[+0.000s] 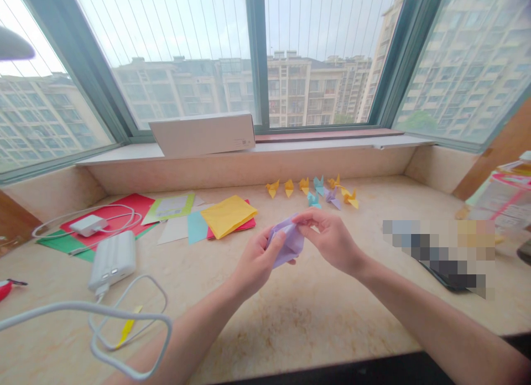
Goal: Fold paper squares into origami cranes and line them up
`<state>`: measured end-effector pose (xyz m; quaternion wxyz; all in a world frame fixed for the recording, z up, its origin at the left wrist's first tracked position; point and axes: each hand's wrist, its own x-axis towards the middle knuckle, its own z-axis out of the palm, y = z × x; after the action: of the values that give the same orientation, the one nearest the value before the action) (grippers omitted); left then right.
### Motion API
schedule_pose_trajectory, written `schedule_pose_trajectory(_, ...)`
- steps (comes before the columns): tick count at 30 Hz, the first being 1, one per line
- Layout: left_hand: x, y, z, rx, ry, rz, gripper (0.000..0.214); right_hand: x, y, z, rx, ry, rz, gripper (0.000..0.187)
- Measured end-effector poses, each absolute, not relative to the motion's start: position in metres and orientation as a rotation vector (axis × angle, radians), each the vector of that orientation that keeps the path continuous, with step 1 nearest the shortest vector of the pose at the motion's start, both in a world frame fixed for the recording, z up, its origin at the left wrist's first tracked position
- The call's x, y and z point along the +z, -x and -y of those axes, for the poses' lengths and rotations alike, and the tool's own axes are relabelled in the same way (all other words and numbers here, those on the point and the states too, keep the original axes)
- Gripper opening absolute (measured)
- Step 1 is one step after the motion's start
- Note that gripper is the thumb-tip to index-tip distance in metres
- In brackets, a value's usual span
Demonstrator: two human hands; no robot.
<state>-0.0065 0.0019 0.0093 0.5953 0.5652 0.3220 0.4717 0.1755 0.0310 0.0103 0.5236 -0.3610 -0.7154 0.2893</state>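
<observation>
A folded sheet of purple paper [289, 246] is held up between my two hands, over the stone counter. My left hand [259, 258] grips its left side, the thumb lying across the front. On the upper right, my right hand [327, 235] pinches the paper's edge between thumb and fingers. Beyond the hands stand several small folded paper cranes: yellow ones such as the leftmost crane [272, 189], a blue crane [318, 185] and a purple crane [332, 198]. Part of the purple paper is hidden behind my fingers.
Yellow paper [228, 216] lies on red and blue sheets to the left. A white power bank [114, 260], a looping white cable [124, 313] and a charger [88, 225] sit further left. A white box [203, 135] stands on the sill. A plastic container [504, 199] is at right.
</observation>
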Motion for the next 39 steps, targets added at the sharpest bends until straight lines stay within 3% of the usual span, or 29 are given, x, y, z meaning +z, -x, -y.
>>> schedule_pose_trajectory(13,0.001,0.007,-0.004,1.173,-1.551,-0.813,0.045,0.024,-0.177,-0.020,0.651,0.856,1.781,0.014)
schedule_pose_trajectory(23,0.008,0.008,0.000,1.210,-1.745,-0.864,0.048,0.023,-0.173,-0.018,0.610,0.781,1.750,0.004)
schedule_pose_trajectory(31,0.005,0.008,0.001,1.211,-1.725,-0.971,0.054,0.023,-0.171,-0.017,0.828,0.883,1.683,0.012)
schedule_pose_trajectory(39,0.000,0.008,-0.002,1.184,-1.696,-1.023,0.056,0.021,-0.169,-0.014,0.815,0.945,1.656,0.018)
